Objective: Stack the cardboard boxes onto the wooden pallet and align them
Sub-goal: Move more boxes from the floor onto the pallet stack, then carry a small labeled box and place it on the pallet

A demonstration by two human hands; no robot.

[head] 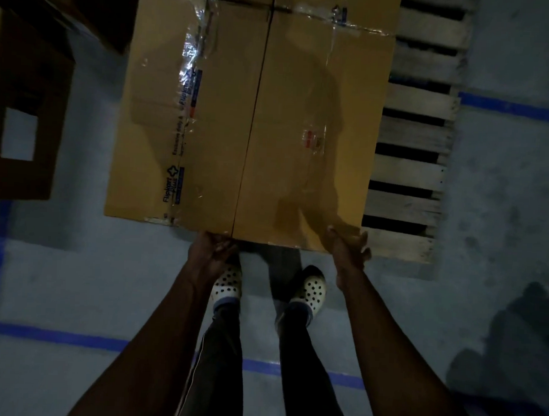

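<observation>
A large tan cardboard box with clear tape and printed tape strips fills the upper middle of the head view. It lies over the left part of a wooden slatted pallet. My left hand grips the box's near edge close to its centre seam, fingers curled under. My right hand holds the near right corner, with the thumb on top. A second box edge shows behind the first at the top.
A dark brown cardboard box with a cut-out hole stands at the left. Blue tape lines mark the grey concrete floor. My feet in white spotted clogs stand just before the box.
</observation>
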